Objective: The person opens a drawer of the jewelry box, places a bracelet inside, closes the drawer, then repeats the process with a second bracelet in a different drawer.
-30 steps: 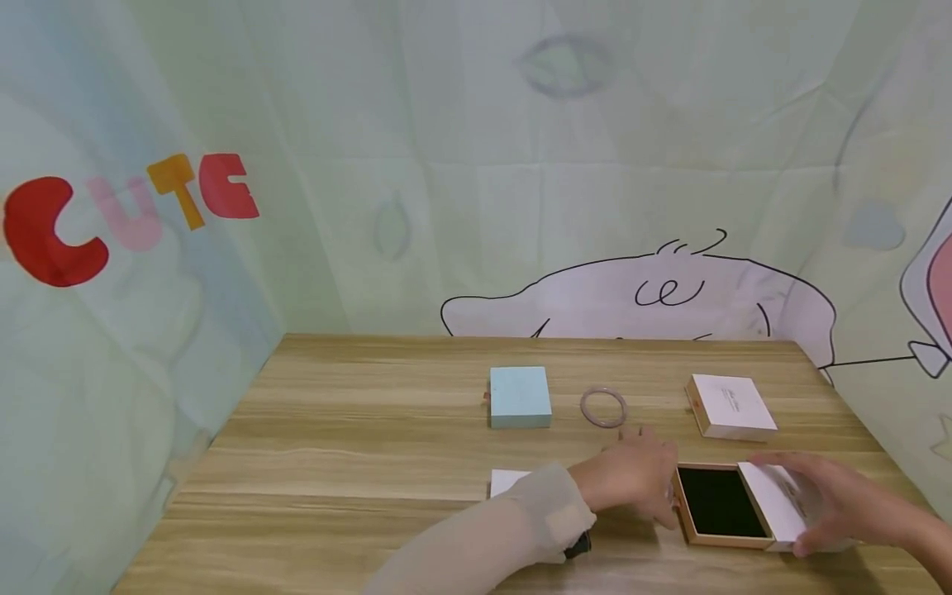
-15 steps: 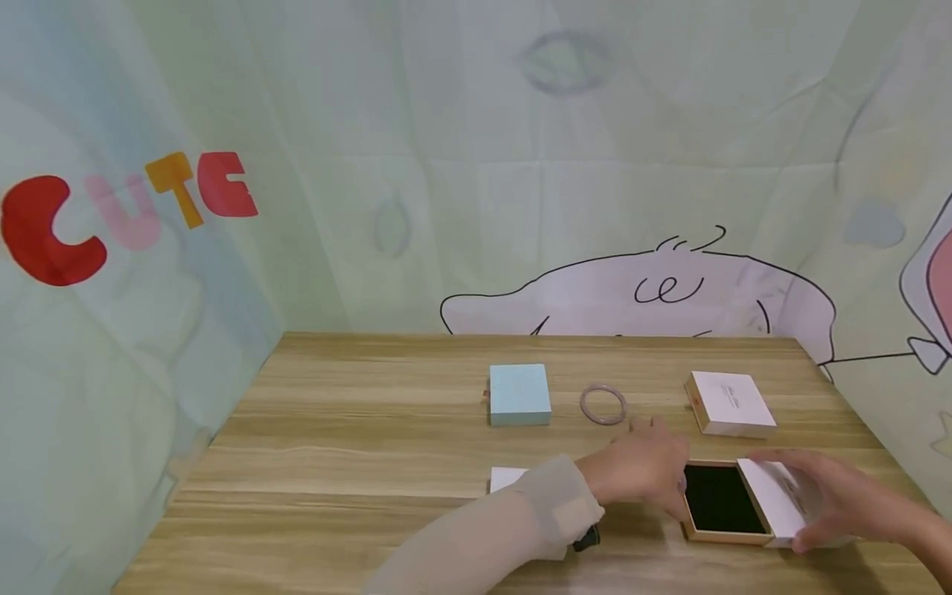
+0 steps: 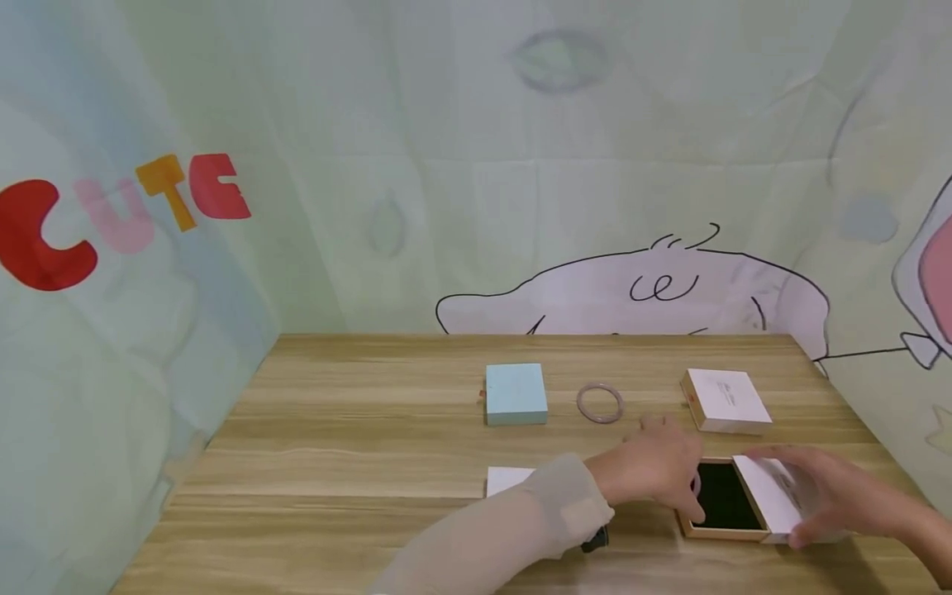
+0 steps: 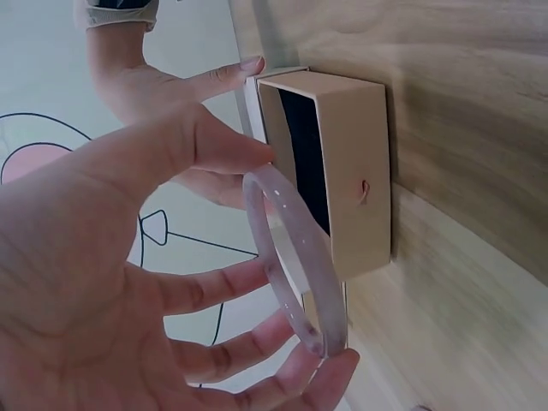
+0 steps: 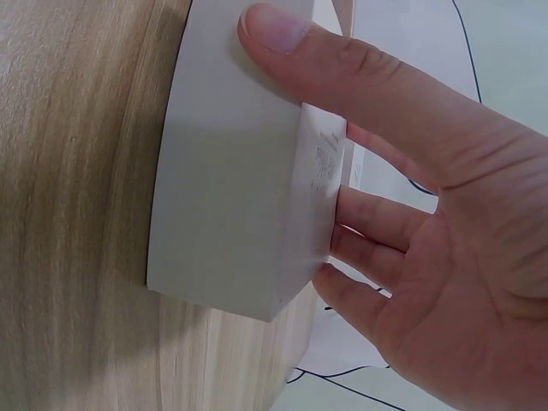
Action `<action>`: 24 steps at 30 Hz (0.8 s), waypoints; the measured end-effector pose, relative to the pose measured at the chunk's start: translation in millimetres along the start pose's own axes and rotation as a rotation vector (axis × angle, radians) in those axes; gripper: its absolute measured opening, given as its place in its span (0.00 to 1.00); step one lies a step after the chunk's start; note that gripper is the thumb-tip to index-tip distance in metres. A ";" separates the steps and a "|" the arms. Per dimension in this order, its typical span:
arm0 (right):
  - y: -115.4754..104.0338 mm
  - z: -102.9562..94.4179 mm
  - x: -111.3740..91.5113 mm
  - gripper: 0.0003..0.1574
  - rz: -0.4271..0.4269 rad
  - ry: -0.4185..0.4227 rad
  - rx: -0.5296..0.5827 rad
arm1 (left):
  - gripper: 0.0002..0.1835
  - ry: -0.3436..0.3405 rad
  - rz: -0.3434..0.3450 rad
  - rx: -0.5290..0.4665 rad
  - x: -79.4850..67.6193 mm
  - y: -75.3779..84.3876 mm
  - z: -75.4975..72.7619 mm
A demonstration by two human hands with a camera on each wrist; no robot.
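A pale lilac bangle is pinched between the thumb and fingers of my left hand. The hand holds it up beside the open end of a drawer-style gift box, and in the head view it overlaps the box's left side. That box has a slid-out tray with a peach rim, a dark lining and a small pull loop on its front. My right hand grips the box's white sleeve from the right, thumb on one side and fingers over the other. The box lies flat on the table.
A second bangle lies on the wooden table between a light blue box and a closed white box at the back. Another white box is partly hidden by my left forearm. A printed curtain stands behind the table.
My left hand has moved right with its bangle, from beside the tray to over its left edge. The right hand stays on the sleeve. The head view has shifted slightly.
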State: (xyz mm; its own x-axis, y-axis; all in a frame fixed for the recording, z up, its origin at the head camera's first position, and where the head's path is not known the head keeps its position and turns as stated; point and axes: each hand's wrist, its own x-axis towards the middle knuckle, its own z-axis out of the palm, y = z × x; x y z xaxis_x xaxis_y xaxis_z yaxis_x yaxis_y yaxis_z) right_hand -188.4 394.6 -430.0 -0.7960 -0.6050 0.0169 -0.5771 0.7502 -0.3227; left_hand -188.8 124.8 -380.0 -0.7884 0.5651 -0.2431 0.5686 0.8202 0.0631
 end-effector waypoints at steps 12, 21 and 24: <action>-1.4 -1.9 -0.4 0.62 -0.008 0.004 0.024 | 0.23 0.015 0.049 -0.003 4.4 12.7 -1.1; -1.2 -1.3 -1.3 0.61 -0.019 0.013 0.038 | 0.24 -0.021 0.040 0.005 7.6 20.1 -1.5; 0.2 0.1 -1.5 0.61 -0.053 0.048 0.041 | 0.24 -0.021 0.045 -0.010 8.7 23.3 -0.5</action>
State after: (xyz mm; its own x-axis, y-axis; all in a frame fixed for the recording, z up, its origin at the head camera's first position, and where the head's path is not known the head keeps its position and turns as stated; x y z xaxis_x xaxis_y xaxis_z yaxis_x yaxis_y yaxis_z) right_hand -187.4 395.6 -430.2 -0.7731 -0.6292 0.0799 -0.6112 0.7054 -0.3590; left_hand -182.5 148.9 -380.2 -0.7569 0.5995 -0.2600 0.6008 0.7950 0.0839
